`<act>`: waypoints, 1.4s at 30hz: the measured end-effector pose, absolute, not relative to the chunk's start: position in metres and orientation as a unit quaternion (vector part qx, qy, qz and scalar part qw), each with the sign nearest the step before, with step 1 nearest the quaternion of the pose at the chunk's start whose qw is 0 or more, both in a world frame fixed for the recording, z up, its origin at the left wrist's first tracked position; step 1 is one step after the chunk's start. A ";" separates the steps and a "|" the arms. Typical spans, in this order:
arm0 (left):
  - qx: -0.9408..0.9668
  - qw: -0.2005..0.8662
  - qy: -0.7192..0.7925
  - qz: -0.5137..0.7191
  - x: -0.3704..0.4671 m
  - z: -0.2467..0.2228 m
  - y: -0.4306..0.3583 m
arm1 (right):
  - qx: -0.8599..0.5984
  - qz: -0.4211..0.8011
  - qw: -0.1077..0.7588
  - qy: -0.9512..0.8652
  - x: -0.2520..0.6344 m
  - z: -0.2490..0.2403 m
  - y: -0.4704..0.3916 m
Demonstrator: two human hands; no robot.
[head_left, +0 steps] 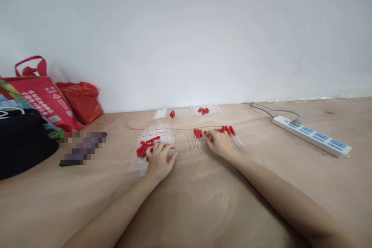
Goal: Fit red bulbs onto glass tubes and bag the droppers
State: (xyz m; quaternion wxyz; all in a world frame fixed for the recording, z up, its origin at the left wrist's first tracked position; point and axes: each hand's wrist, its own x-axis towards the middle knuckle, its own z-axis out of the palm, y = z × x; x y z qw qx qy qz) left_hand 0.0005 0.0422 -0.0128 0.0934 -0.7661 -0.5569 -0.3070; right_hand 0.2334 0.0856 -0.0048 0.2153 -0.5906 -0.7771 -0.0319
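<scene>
Several small red pieces (143, 149) lie on clear zip bags (159, 131) left of centre. My left hand (159, 159) rests over their right side, its fingers curved and somewhat apart; whether it holds a piece is hidden. Beside it, thin clear sticks (182, 145) lie in a row. Farther right, sticks with red tips (230, 130) fan out on the table. My right hand (220, 142) is among them, thumb and fingers drawn together at a red tip, and what is between them is too small to make out.
Behind lie more bags with red pieces (204, 110) and a white packet (160, 113). A white power strip (312, 135) with a grey cable is at right. Red bags (81, 99), a black item (24, 143) and a blurred dark object (84, 148) are at left.
</scene>
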 end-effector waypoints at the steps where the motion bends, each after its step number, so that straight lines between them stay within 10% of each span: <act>1: -0.767 0.093 -0.556 -0.307 0.001 -0.013 0.042 | -0.565 -0.029 0.217 -0.795 0.229 -0.004 0.085; 42: -0.748 0.095 -0.639 -0.153 -0.032 0.007 0.074 | -0.607 -0.090 0.179 -0.769 0.202 -0.010 0.076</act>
